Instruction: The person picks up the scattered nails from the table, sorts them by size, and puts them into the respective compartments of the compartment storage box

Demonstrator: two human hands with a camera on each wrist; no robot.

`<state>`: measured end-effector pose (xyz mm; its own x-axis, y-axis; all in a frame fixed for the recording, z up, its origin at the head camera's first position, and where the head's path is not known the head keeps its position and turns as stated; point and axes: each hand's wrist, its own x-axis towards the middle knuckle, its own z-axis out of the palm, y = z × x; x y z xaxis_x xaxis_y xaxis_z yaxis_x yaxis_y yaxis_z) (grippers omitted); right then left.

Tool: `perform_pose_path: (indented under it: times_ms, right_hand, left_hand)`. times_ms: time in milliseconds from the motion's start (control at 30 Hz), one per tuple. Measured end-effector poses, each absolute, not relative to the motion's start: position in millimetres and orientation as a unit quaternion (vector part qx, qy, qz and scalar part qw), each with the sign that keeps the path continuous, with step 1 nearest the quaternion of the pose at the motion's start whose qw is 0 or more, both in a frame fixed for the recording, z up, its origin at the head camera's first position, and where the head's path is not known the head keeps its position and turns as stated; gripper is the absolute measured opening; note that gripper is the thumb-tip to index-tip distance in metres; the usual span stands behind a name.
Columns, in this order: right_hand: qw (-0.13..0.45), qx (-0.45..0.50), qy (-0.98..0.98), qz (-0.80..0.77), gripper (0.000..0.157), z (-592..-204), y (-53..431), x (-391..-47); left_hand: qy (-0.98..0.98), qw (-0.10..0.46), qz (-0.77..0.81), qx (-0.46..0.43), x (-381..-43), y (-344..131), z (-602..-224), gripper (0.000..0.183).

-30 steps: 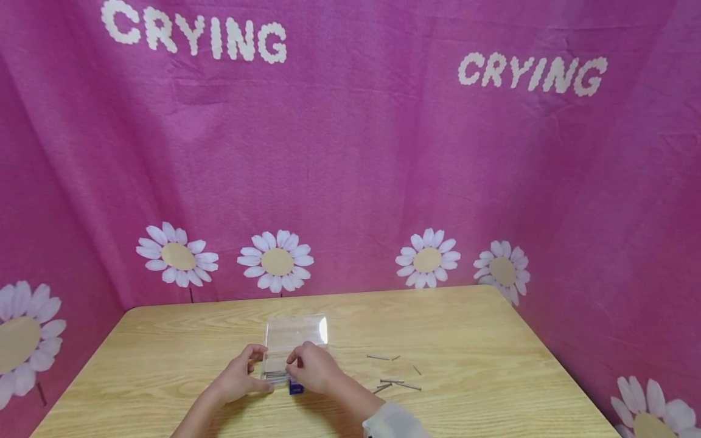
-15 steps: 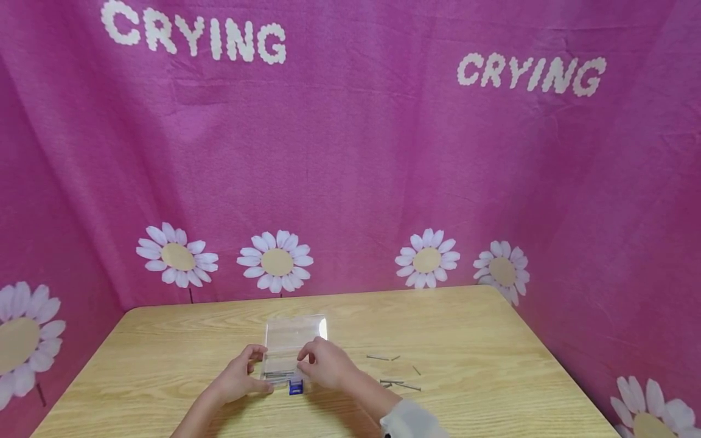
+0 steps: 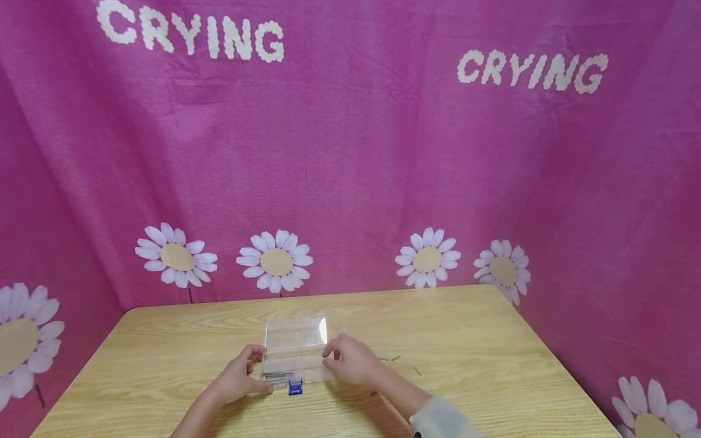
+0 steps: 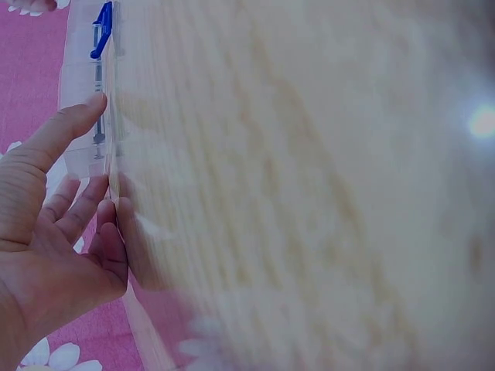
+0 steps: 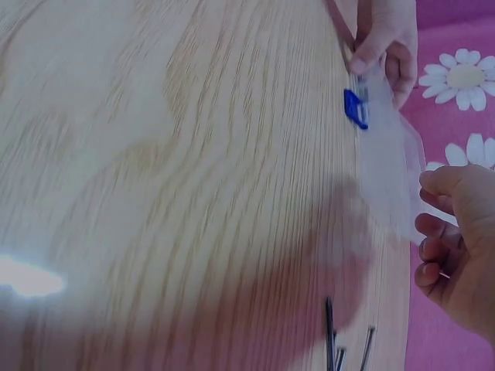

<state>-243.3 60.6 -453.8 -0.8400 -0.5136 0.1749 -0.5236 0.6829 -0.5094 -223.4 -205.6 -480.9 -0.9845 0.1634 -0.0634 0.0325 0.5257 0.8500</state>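
A clear plastic box (image 3: 309,372) stands on the table with its transparent lid (image 3: 294,332) swung up at the back. A blue latch (image 3: 296,387) hangs at its front edge. Several nails (image 3: 278,375) lie inside at the front left. The left hand (image 3: 239,375) holds the box by its left end, thumb at the front corner and fingers along the side. By the right end of the box is the right hand (image 3: 353,364), its fingers loosely bent with nothing seen between them. Whether it touches the box is unclear.
Loose nails (image 5: 330,332) lie on the wooden table (image 3: 465,340) to the right of the box, partly hidden by the right forearm in the head view. A pink curtain (image 3: 350,152) with daisies surrounds the table's back and sides.
The right hand has moved right, from above the box's front to its right end, uncovering the blue latch. The left hand stays put on the box.
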Motion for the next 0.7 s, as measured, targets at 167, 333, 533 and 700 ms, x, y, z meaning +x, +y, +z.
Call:
perform_pose_path:
  times_ms: [167, 333, 533, 700]
  right_hand:
    - [-0.002, 0.282, -0.915, 0.289, 0.017, -454.3, 77.6, -245.3]
    - [-0.001, 0.286, -0.913, 0.290, 0.016, -455.1, 94.7, -245.6]
    - [0.004, 0.294, -0.912, 0.285, 0.016, -452.9, 113.5, -243.1]
    - [-0.001, 0.295, -0.915, 0.277, 0.016, -453.4, 131.2, -238.6]
  left_hand:
    - [0.869, 0.069, 0.486, 0.062, -223.7, -206.4, -480.5, 0.073]
    - [0.867, 0.069, 0.488, 0.065, -224.0, -206.7, -480.3, 0.073]
    - [0.870, 0.075, 0.485, 0.054, -223.1, -206.0, -478.6, 0.073]
    - [0.870, 0.079, 0.484, 0.046, -222.8, -205.0, -478.3, 0.073]
